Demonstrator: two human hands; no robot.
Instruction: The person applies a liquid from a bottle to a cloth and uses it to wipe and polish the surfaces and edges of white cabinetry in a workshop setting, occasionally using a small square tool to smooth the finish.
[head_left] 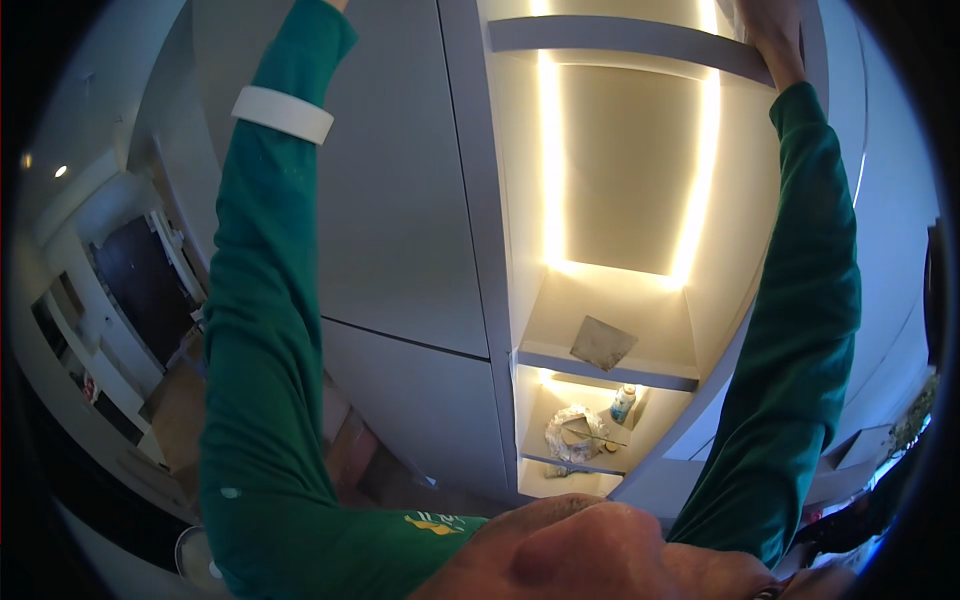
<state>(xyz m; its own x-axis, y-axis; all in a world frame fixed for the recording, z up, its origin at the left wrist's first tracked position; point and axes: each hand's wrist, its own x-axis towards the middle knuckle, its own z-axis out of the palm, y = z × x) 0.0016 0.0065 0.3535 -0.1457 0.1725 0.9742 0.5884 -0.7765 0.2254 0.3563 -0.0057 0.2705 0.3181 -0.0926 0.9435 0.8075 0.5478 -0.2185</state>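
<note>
Both my arms, in green sleeves, reach up along a tall cabinet. My right hand [772, 32] is raised at the right end of the upper shelf board [620, 38], inside the lit niche. Its fingers run past the top edge, so I cannot make out whether they hold anything. My left arm, with a white band [283, 113] round the sleeve, stretches up in front of the grey cabinet door [390, 180]. Only a sliver of skin shows beyond that cuff; the left hand itself is out of the picture. A grey square piece [603, 342] lies on the shelf below.
Light strips [552, 160] run up the niche's back. A lower shelf holds a round, shiny ring-shaped dish [560, 440] and a small bottle [623, 403]. Far left, a dark door [145, 285] stands beyond a passage. A plant [915, 410] shows at the right rim.
</note>
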